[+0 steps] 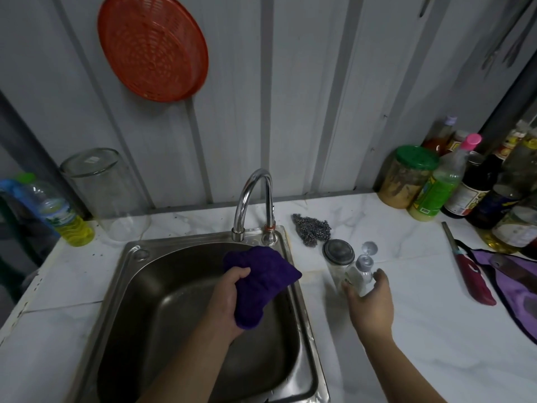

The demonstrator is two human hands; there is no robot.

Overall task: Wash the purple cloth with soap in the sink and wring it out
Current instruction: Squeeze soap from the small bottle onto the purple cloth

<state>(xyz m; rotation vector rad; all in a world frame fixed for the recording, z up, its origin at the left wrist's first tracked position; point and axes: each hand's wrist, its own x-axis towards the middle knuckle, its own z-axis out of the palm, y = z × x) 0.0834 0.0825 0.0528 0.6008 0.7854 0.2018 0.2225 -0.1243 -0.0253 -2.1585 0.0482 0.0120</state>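
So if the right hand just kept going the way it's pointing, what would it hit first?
Probably the small clear bottle with the flip cap: the right hand is open and nearly around it already. Behind that stands a jar, though depth is hard to judge.

Pretty basic kitchen corner: grey corrugated metal wall (305, 97) is seen behind a white marble-look counter (436, 330). An orange plastic strainer (152, 48) is hung on the wall, upper left. Light is kept dim and cool-ish.
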